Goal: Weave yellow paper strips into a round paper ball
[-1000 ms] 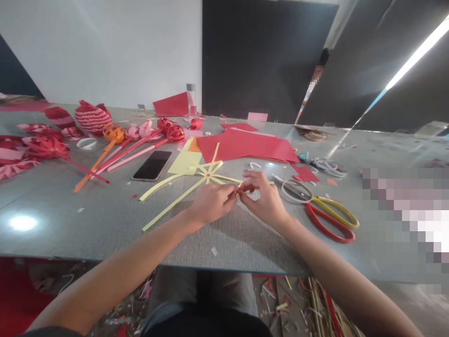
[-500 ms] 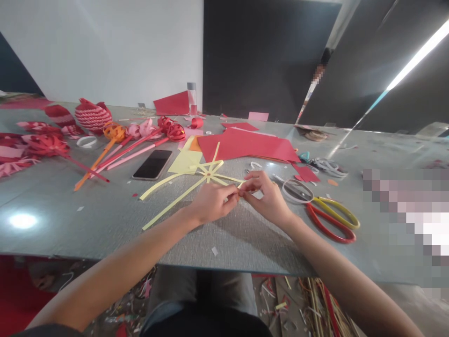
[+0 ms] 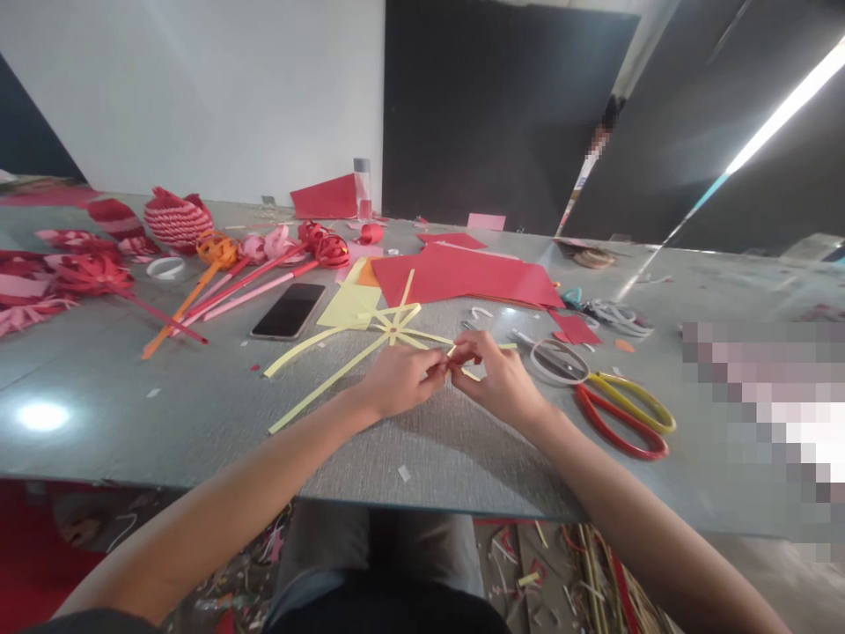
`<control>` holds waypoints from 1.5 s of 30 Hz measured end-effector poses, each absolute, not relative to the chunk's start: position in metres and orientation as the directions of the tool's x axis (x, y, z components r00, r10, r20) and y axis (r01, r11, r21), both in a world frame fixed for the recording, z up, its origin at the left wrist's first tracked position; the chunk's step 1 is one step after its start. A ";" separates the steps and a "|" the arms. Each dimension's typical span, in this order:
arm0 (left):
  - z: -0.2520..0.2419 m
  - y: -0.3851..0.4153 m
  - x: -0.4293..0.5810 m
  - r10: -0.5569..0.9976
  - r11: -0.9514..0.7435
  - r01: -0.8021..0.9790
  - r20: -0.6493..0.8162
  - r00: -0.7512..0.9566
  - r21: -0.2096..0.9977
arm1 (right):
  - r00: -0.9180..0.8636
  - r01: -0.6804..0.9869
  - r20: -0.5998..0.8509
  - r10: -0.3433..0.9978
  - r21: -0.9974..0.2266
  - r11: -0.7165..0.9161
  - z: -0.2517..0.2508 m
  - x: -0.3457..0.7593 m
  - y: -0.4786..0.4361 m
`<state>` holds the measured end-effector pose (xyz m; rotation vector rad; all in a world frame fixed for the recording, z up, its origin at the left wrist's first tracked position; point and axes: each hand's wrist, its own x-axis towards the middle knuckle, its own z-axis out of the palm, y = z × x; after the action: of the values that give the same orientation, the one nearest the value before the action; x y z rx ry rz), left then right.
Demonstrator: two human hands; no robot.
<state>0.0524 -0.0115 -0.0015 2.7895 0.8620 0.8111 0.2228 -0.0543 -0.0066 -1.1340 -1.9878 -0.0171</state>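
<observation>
A star of long yellow paper strips (image 3: 389, 333) lies on the grey table (image 3: 198, 414), its strips fanning out from one joint. My left hand (image 3: 396, 380) and my right hand (image 3: 498, 379) meet over the near right strip, fingertips pinched together on its end. Both hands are closed in a pinch on that yellow strip. A sheet of yellow paper (image 3: 347, 305) lies just behind the star.
A black phone (image 3: 288, 311) lies left of the star. Red paper sheets (image 3: 462, 273) lie behind. Scissors with red and yellow handles (image 3: 620, 409) lie right of my right hand, beside a tape ring (image 3: 560, 359). Red, pink and orange paper flowers on sticks (image 3: 217, 273) fill the left.
My hands have stayed pinched on the strip, shifting only slightly. The yellow star has not visibly moved.
</observation>
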 end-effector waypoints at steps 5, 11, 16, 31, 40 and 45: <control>0.002 -0.012 0.051 0.559 -0.829 0.479 0.447 0.698 0.288 | -0.234 0.708 0.659 0.714 -0.388 0.590 -0.006 0.223 -0.055; 0.004 -0.013 0.051 0.574 -0.818 0.457 0.441 0.690 0.349 | -0.222 0.673 0.647 0.729 -0.439 0.595 -0.007 0.224 -0.053; 0.004 -0.013 0.051 0.570 -0.821 0.454 0.446 0.690 0.347 | -0.223 0.662 0.648 0.728 -0.447 0.601 -0.008 0.224 -0.052; 0.005 -0.013 0.050 0.552 -0.833 0.444 0.449 0.703 0.329 | -0.224 0.663 0.643 0.732 -0.450 0.598 -0.010 0.225 -0.051; 0.005 -0.012 0.050 0.559 -0.828 0.442 0.438 0.704 0.346 | -0.224 0.670 0.641 0.734 -0.445 0.594 -0.008 0.224 -0.053; 0.006 -0.012 0.050 0.577 -0.813 0.445 0.423 0.698 0.374 | -0.208 0.677 0.638 0.741 -0.453 0.580 -0.008 0.223 -0.053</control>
<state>0.0499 -0.0125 0.0061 2.6656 0.8168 0.7858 0.2232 -0.0526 -0.0076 -1.1380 -1.9341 0.0930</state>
